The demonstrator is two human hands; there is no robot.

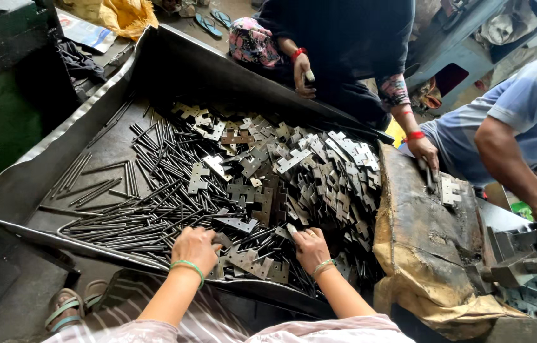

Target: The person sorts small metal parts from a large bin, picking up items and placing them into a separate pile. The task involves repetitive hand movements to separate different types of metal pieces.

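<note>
Over dark tray (173, 60) | left hand (195, 248) grip on hinge plate (223, 240) | right hand (310, 248) grip on hinge plate (291, 230)

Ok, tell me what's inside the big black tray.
The tray holds thin metal rods and a pile of hinge plates. Both hands, left and right, rest on plates; its floor beneath is hidden.

One camera sits on the person's head. It looks down and forward, close over both hands, into a big metal tray (110, 136) and across to two people on the far side.
</note>
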